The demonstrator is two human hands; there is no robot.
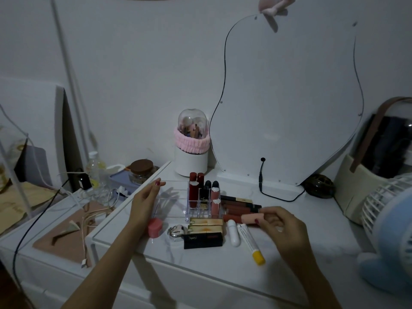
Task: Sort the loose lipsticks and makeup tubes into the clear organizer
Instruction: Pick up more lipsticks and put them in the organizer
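While your right hand (pixel 281 224) pinches the pale pink tube (pixel 252 219) by its end, just above the worktop (pixel 301 219) and to the right of the clear organizer (pixel 178 197), you look to be mid-pick on one more loose piece, with the drop into a slot not yet made. The tube is short and salmon-pink with a darker, rust-coloured part toward the organizer, and it lies roughly level in your grip, fingers clamped on it. Your left hand (pixel 146 197) rests at the organizer's far left edge, thumb and fingertips together on the clear wall as if steadying it. The right-hand slots already hold upright pieces: two dark red lipsticks (pixel 196 189), black-capped ones and a pink one beside them; the left part looks open. The next move likely calls for turning the tube upright and lowering it into a free compartment without knocking its neighbours. Loose items wait around it: brown tubes (pixel 239 207) stacked just behind, gold cases (pixel 206 226), a black box (pixel 203 239), a white stick (pixel 233 233) and a yellow-capped tube (pixel 252 246).
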